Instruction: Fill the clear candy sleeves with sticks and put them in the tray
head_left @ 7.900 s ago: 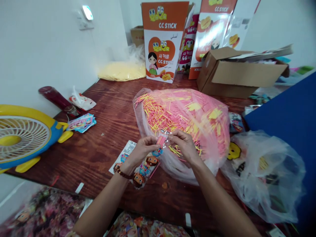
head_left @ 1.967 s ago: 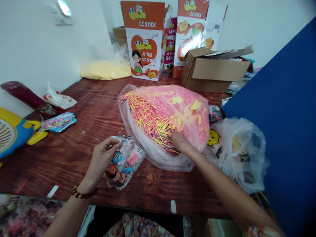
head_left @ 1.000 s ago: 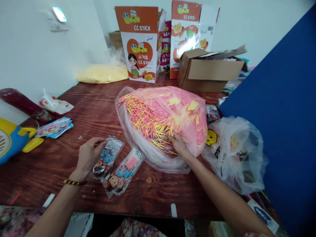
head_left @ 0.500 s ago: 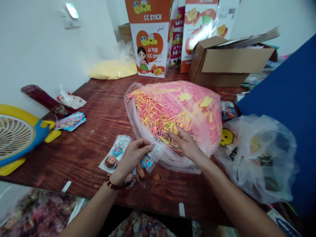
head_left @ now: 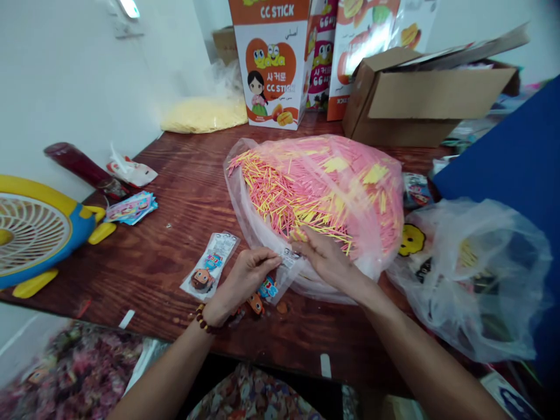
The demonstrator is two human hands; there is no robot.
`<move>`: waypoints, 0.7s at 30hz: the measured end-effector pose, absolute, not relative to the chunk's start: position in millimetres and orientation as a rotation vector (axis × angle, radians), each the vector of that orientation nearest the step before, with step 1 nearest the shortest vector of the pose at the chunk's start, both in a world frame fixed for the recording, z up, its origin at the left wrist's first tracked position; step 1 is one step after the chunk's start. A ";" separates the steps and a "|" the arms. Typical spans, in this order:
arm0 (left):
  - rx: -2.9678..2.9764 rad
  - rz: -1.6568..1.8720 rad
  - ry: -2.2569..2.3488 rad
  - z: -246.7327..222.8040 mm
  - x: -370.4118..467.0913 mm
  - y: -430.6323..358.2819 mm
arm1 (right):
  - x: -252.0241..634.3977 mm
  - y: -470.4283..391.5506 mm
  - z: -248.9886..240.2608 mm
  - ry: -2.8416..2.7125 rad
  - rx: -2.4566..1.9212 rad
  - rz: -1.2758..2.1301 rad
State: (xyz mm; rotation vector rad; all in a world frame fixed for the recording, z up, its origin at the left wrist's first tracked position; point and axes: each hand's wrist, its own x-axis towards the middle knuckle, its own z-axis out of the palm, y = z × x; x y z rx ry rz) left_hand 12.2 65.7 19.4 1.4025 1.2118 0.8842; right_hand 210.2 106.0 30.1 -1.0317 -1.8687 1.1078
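A large clear bag (head_left: 385, 233) of pink and yellow sticks lies open on the wooden table (head_left: 175, 198). My left hand (head_left: 251, 271) pinches the top edge of a small printed clear packet (head_left: 268, 287) in front of the bag. My right hand (head_left: 321, 254) is closed on a few pink and yellow sticks (head_left: 299, 234), just above the near rim of the bag and beside the packet's top. More printed packets (head_left: 212, 265) lie flat to the left of my left hand. Another printed packet (head_left: 255, 303) is partly hidden under my left hand.
A yellow and blue fan (head_left: 79, 233) stands at the left, near stacked cards (head_left: 132, 208). Printed cartons (head_left: 271, 70) and an open cardboard box (head_left: 420, 102) stand at the back. A clear plastic bag (head_left: 494, 280) sits at the right beside a blue panel (head_left: 516, 157).
My right hand has moved from over the sticks toward the packet's top, with sticks in its fingers. The view has shifted slightly, and my left hand still pinches the packet.
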 end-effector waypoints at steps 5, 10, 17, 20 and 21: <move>1.527 0.944 1.190 18.8 15.0 61.7 | 203.3 100.2 47.6 -1.130 -0.798 1.375; 1.512 1.006 1.175 21.9 21.9 60.1 | 184.0 92.4 63.0 -0.915 -0.663 1.369; 1.412 1.041 1.217 27.8 25.7 58.9 | 174.5 87.1 48.0 -1.079 -0.829 1.306; 1.386 1.051 1.203 26.8 26.3 57.9 | 177.5 85.2 43.9 -1.112 -0.842 1.300; 1.383 1.055 1.200 26.3 26.7 57.6 | 178.7 84.6 44.1 -1.108 -0.847 1.292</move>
